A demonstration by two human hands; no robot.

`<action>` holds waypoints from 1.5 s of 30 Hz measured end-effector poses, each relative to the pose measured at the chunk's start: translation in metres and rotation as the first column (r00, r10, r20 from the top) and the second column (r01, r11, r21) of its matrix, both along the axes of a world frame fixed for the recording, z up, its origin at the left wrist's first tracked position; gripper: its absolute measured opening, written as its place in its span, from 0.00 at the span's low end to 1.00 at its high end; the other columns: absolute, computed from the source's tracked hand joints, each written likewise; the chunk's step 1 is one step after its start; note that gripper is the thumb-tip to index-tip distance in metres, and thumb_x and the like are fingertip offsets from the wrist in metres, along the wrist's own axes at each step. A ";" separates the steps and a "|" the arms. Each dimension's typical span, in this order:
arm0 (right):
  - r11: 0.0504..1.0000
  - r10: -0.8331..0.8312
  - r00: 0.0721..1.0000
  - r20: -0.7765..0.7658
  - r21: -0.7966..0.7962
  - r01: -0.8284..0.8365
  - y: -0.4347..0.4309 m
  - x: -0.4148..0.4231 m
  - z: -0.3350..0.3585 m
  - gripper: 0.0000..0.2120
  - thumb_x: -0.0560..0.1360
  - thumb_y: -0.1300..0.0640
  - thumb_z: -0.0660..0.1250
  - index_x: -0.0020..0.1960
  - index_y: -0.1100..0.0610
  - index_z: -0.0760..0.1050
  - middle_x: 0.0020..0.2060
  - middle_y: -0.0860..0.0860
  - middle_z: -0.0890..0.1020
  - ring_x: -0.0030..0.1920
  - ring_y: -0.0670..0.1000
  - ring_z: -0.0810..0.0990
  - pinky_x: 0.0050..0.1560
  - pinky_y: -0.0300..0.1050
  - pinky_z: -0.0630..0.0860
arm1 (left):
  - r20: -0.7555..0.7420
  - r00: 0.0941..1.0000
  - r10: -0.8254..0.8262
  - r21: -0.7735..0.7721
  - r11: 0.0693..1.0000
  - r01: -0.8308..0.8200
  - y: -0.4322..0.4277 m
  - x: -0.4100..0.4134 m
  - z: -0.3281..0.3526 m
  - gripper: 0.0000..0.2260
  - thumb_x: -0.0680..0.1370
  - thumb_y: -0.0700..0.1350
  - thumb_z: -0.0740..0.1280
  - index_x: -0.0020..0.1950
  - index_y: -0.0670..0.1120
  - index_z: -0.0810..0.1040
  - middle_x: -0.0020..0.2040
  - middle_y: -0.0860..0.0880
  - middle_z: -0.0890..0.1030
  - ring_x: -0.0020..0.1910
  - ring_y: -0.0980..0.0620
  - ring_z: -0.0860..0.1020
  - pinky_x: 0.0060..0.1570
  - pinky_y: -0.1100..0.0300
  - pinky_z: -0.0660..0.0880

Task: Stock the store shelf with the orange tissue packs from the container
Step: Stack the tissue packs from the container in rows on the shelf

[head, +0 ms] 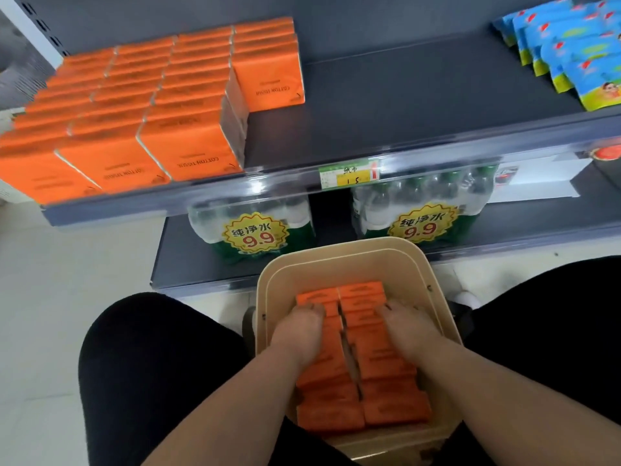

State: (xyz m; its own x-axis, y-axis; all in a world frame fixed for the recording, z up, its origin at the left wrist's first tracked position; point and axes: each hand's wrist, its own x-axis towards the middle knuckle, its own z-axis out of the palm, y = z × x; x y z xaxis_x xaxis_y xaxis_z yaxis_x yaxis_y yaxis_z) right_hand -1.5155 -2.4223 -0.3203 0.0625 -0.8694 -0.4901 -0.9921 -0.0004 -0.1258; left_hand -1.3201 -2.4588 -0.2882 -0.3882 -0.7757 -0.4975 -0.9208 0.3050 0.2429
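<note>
A beige container (336, 260) sits between my knees, holding two rows of orange tissue packs (386, 405) standing on edge. My left hand (300, 331) reaches down onto the left row, fingers curled over the far packs. My right hand (408, 327) lies on the right row, fingertips over the pack tops. Whether either hand has a firm grip is unclear. On the dark shelf (403, 105) above, several rows of orange packs (151, 105) fill the left part, the rightmost row being short and set back.
Blue snack bags (571, 52) stand at the shelf's right end. Bare shelf lies between them and the orange rows. Below, shrink-wrapped water bottles (255, 227) sit on the bottom shelf behind a price tag (349, 176). My black-clad legs flank the container.
</note>
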 end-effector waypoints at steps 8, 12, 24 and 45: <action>0.976 0.004 1.000 -0.013 0.219 -0.001 -0.003 0.011 -0.052 0.18 0.80 0.58 0.55 0.70 0.55 0.63 0.68 0.54 0.69 0.70 0.55 0.66 0.67 0.49 0.64 | 0.018 0.995 0.102 0.087 0.991 -0.103 -0.010 0.004 -0.033 0.15 0.77 0.39 0.59 0.64 0.45 0.70 0.63 0.43 0.74 0.61 0.44 0.75 0.59 0.51 0.72; 0.957 0.021 0.998 -0.052 0.289 -0.006 -0.003 0.009 -0.056 0.16 0.80 0.57 0.56 0.68 0.57 0.67 0.68 0.56 0.70 0.68 0.56 0.68 0.66 0.48 0.67 | 0.002 0.988 0.152 0.110 0.982 -0.152 -0.011 0.006 -0.037 0.11 0.77 0.39 0.61 0.59 0.46 0.72 0.59 0.45 0.77 0.59 0.46 0.76 0.56 0.55 0.72; 0.950 -0.110 0.987 0.117 0.306 0.070 0.009 0.005 -0.026 0.19 0.76 0.60 0.59 0.66 0.55 0.61 0.62 0.56 0.74 0.61 0.56 0.75 0.57 0.47 0.71 | 0.012 0.986 0.167 0.134 0.977 -0.167 -0.012 -0.002 -0.047 0.09 0.77 0.40 0.61 0.57 0.46 0.73 0.56 0.46 0.76 0.55 0.48 0.77 0.57 0.54 0.75; 0.994 -0.096 0.995 -0.033 0.042 0.097 0.001 0.004 -0.023 0.17 0.76 0.56 0.60 0.64 0.48 0.66 0.61 0.49 0.75 0.61 0.54 0.74 0.60 0.52 0.65 | 0.260 0.960 -0.100 0.294 0.955 0.020 -0.004 -0.005 -0.098 0.17 0.76 0.45 0.66 0.65 0.45 0.72 0.67 0.42 0.71 0.67 0.44 0.69 0.68 0.53 0.67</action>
